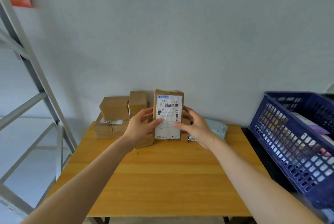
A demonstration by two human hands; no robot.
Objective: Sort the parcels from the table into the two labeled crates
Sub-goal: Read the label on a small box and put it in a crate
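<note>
I hold a brown cardboard parcel point(169, 104) upright above the far part of the wooden table point(162, 178), its white shipping label facing me. My left hand point(141, 126) grips its left edge with the thumb on the label. My right hand point(194, 127) grips the right edge, thumb also on the label. Behind it, several more cardboard parcels point(115, 115) are stacked against the wall. A pale plastic mailer bag point(217, 128) lies to the right of my right hand. A blue plastic crate point(296, 144) with parcels inside stands at the right.
A grey metal shelving frame point(32, 82) stands to the left of the table. A black surface point(262, 153) lies under the blue crate. The grey wall runs right behind the parcel stack.
</note>
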